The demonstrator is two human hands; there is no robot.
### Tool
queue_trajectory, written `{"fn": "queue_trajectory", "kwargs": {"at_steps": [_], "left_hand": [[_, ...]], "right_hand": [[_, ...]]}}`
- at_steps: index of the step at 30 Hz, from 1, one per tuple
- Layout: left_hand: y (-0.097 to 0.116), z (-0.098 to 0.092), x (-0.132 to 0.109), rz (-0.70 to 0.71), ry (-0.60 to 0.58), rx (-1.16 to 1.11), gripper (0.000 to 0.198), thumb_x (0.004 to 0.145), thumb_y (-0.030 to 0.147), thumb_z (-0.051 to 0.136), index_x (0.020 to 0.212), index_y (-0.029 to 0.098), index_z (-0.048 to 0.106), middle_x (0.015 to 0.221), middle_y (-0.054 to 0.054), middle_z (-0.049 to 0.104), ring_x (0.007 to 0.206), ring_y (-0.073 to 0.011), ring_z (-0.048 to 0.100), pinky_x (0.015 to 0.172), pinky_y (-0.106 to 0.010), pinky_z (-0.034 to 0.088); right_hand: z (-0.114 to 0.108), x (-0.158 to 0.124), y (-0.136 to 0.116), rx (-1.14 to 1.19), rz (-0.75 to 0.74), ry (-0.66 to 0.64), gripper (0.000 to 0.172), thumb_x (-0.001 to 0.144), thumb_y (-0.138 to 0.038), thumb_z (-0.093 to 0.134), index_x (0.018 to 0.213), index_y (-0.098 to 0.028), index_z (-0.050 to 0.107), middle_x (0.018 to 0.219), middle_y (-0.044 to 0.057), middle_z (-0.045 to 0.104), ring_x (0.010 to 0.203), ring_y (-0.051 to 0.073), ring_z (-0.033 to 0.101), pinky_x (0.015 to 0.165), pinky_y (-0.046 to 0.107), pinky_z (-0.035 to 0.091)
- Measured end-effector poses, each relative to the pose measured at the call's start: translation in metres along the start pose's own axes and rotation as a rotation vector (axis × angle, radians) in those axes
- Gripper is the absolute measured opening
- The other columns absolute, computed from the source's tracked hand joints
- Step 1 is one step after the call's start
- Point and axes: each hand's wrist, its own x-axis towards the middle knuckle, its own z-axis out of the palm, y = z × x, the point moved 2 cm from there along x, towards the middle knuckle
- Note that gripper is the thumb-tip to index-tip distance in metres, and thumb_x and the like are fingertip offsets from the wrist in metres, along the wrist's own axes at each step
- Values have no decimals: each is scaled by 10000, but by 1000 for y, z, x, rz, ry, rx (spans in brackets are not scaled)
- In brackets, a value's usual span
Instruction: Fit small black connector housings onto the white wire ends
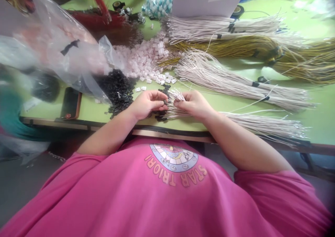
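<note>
My left hand (153, 103) is closed in a pinch beside the wire tips. A small dark piece shows at its fingertips, but I cannot make out whether it is held. My right hand (194, 104) is wrapped round the near end of a bundle of thin white wires (264, 123), whose tips fan out toward the left hand. Small black connectors (160, 117) lie on the table under and between the hands. Left of the left hand is a bigger heap of black connectors (119, 92).
Behind the hands spreads a pile of white connectors (145, 59). More white wire bundles (222, 74) and yellow-brown wires (235, 45) lie to the right. Clear plastic bags (78, 60) and a phone-like dark object (71, 103) are at left on the green table (320, 120).
</note>
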Motion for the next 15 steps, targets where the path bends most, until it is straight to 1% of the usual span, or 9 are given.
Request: {"fn": "queue_trajectory", "kwargs": {"at_steps": [2, 6, 11, 15], "left_hand": [[0, 0, 1, 12, 13, -12, 186, 655, 139, 684, 813, 117, 591, 721, -23, 648, 642, -94, 639, 575, -180, 495], [0, -1, 1, 55, 36, 20, 168, 683, 180, 679, 807, 113, 588, 626, -9, 630, 592, -86, 627, 537, -165, 481], [-1, 0, 2, 53, 75, 7, 185, 668, 184, 695, 799, 113, 584, 700, -19, 650, 646, -94, 646, 610, -188, 514], [-1, 0, 0, 30, 92, 18, 191, 654, 177, 703, 795, 112, 591, 722, -25, 657, 676, -105, 655, 649, -207, 526]], "right_hand": [[0, 0, 0, -20, -11, -5, 199, 673, -322, 523, 662, -128, 570, 553, -37, 402, 532, 72, 336, 516, 217, 255], [-1, -1, -1, -61, -22, 7, 201, 683, -324, 514, 639, -130, 546, 550, -39, 368, 531, 68, 316, 510, 215, 244], [0, 0, -1, -53, -15, 15, 220, 681, -340, 515, 636, -127, 547, 534, -42, 354, 521, 66, 306, 496, 213, 228], [0, 1, -1, -57, -20, 23, 222, 679, -339, 516, 644, -124, 558, 537, -39, 363, 527, 69, 322, 504, 210, 244]]}}
